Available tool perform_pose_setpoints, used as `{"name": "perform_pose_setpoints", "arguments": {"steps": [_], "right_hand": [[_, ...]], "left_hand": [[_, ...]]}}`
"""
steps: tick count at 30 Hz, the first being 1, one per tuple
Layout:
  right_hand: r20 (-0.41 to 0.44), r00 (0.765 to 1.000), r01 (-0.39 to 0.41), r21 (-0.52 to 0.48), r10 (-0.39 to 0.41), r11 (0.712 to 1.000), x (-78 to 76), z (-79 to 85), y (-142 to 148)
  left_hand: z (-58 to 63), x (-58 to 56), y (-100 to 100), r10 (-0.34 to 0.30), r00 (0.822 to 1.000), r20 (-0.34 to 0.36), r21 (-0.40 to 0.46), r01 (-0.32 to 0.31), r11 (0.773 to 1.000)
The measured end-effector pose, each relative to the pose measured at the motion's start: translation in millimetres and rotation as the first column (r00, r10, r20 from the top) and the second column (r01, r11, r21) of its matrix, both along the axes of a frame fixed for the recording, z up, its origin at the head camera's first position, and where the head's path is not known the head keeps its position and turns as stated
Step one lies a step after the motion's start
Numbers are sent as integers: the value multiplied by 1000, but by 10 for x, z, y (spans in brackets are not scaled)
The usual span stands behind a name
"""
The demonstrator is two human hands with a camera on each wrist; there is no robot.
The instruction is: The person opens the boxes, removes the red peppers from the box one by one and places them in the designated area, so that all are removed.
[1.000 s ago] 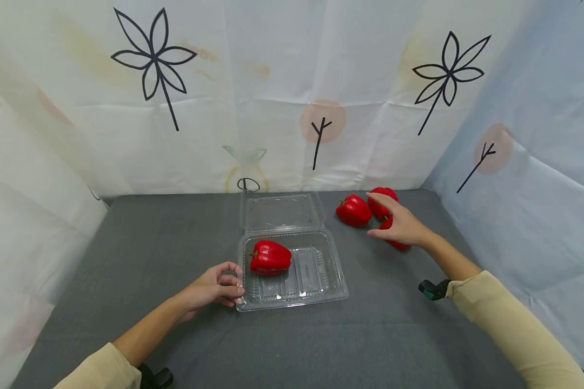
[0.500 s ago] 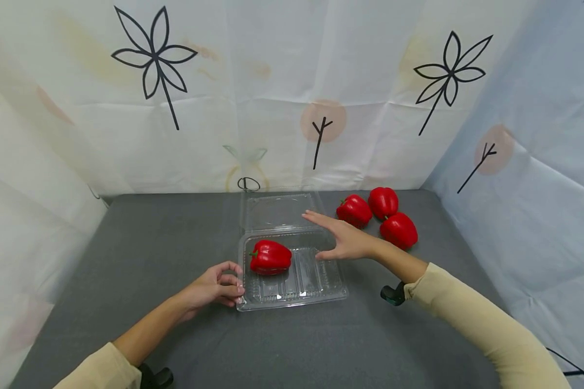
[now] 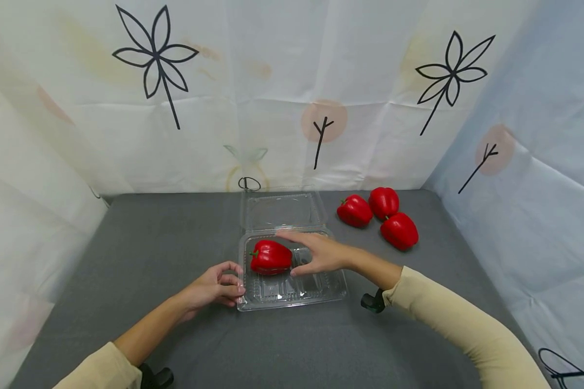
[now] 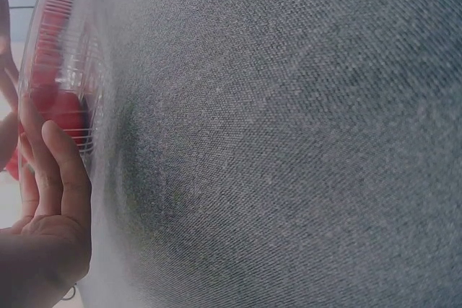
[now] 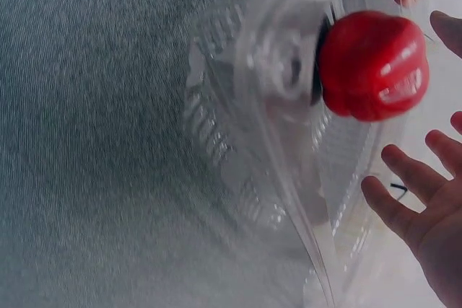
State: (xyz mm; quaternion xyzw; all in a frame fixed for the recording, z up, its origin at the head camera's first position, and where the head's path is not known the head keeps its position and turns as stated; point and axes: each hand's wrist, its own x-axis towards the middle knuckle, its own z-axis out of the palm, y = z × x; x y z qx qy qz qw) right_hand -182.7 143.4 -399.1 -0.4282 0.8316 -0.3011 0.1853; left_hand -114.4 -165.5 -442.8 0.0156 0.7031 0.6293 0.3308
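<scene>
A clear plastic clamshell container (image 3: 297,302) lies with its lid (image 3: 282,212) folded back. One red bell pepper (image 3: 271,257) rests on its side in the left part of the container's base, stem to the left. My left hand (image 3: 222,285) holds the container's left rim between thumb and fingers; the left wrist view shows the fingers (image 4: 70,171) along the outer wall. Over the right part of the base hovers my right hand (image 3: 321,254), thumb and fingers spread. The right wrist view shows those fingers (image 5: 419,178) apart from the pepper, holding nothing.
Three more red bell peppers lie in a cluster at the back right: a left one (image 3: 354,210), a rear one (image 3: 384,202) and a front one (image 3: 399,231). Grey cloth (image 3: 175,232) covers the table. Printed white curtains (image 3: 272,81) stand behind and beside it.
My right hand has moved left from the pepper cluster to above the container, its fingers spread throughout. My left hand, the container and the peppers stay where they were.
</scene>
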Motion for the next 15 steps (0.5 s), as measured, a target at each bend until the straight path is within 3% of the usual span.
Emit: {"name": "perform_pose_setpoints", "arguments": {"steps": [15], "right_hand": [[41,999,-21,-32,22,999,-18,-133,-213]], "left_hand": [[-13,-16,13,5,1000,12,-3,-5,1000]]}}
